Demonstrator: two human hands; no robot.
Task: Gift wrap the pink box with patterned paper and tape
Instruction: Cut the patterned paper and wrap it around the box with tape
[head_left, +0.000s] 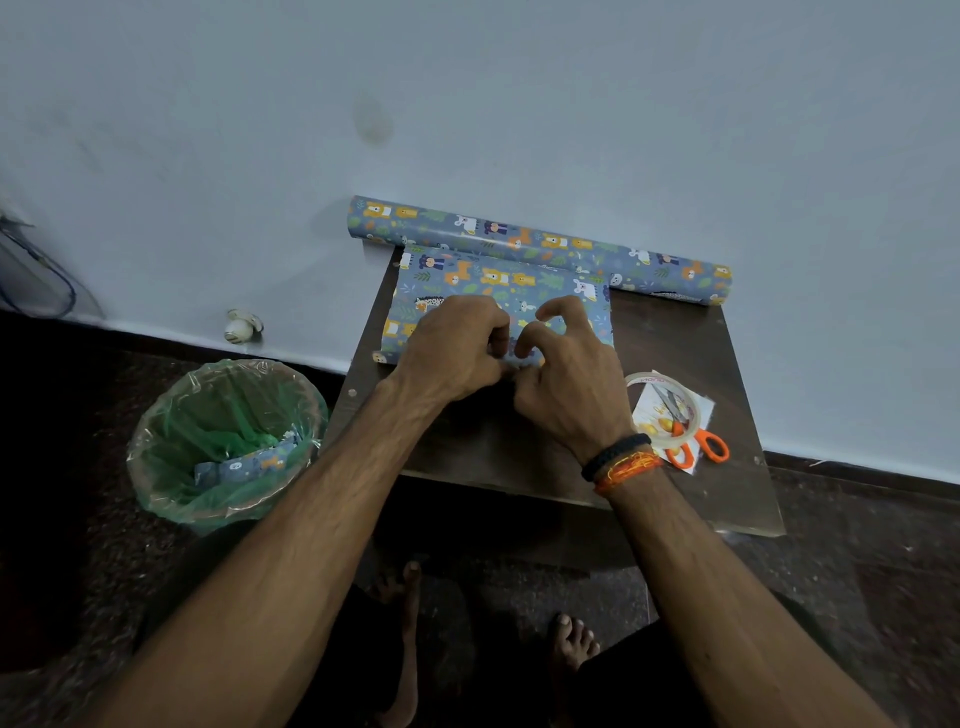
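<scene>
Wrapped box: the box covered in blue animal-patterned paper lies flat on the far half of your dark brown wooden table, its far edge just beside the paper roll. No pink shows; the paper hides the box entirely from this view.

Left hand: your left hand rests on the near edge of the wrapped box, fingers curled down and pinching the paper at the middle of that edge.

Right hand: your right hand sits just beside the left, thumbs touching or nearly so. Its thumb and forefinger are curled round the same stretch of paper edge, the other fingers arched above the top face. Whether a piece of tape sits between the fingertips cannot be told.

Wrist: black and orange braided bands circle your right wrist.

Paper roll: the long roll of matching blue patterned paper lies against the pale blue wall at the table's far edge.

Tape: a clear tape ring lies to the right of your right hand, on a small white card.

Scissors: orange-handled scissors lie through and beside the tape ring.

Bin: a round bin with a green plastic liner stands on the floor left of the table, with a scrap of the patterned paper inside.

Feet: your bare feet show below the table's near edge.
</scene>
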